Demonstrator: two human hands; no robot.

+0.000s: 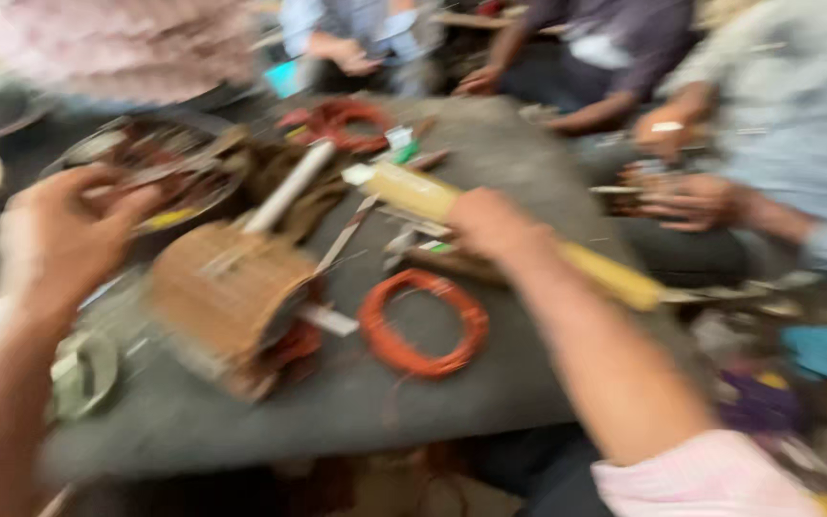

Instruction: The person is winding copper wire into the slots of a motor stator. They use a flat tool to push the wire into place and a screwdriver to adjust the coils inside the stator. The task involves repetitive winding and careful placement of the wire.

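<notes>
Rod (pixel 519 239), yellow and long, lies on the grey surface (pixel 413 402), running ten to four o'clock; right hand (pixel 490 225) grips its middle. Left hand (pixel 59 235) half-curled, hold unclear through blur. Metal tray (pixel 174 177) holds reddish scraps.

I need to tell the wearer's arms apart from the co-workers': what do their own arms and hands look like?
Both hands are bare, no gloves. The right hand leads to a bare forearm with a pale pink striped sleeve pushed up. The left hand shows a bare forearm, no sleeve in view. Blur hides finer detail.

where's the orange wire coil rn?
Head view: the orange wire coil lies flat on the grey table, centre frame, just right of the brown cylindrical winding and below the right hand.
</notes>
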